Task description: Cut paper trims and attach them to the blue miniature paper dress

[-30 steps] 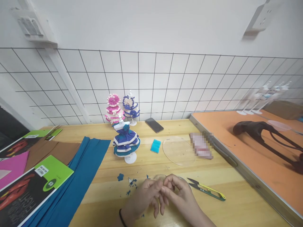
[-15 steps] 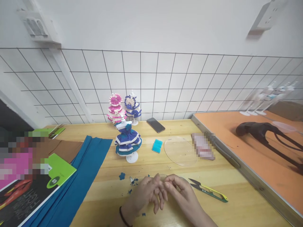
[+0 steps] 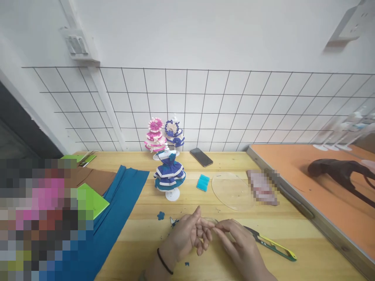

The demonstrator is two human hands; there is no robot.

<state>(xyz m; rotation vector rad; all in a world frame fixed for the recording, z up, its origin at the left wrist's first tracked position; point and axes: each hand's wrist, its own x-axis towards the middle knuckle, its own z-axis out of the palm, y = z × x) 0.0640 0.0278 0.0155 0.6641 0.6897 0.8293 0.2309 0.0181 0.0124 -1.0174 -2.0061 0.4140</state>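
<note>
Above the table's near side, my left hand [image 3: 191, 234] is turned palm up, thumb raised and fingers loosely apart, with a black band around the wrist. Its index fingertip meets the closed thumb and index finger of my right hand [image 3: 234, 238]. Anything in that pinch is too small to make out. Thread snips [image 3: 274, 246] with yellow and green handles lie just right of my right hand. Left of my hands are a blue fabric flower [image 3: 161, 215] and small dark blue scraps [image 3: 174, 223], partly covered by my left hand.
A mini dress form [image 3: 170, 173] in blue ruffles stands mid-table, with pink [image 3: 155, 136] and blue-white [image 3: 175, 136] ones behind. Nearby lie a phone [image 3: 201, 157], a turquoise piece [image 3: 203, 182] and a clear disc [image 3: 233, 191]. Blue cloth [image 3: 125, 195] covers the left; an orange table [image 3: 293, 168] adjoins right.
The whole view has shifted, so the table things appear farther right. My left thumb has lifted away from the fingers, and my right pinch now sits at the left index fingertip.
</note>
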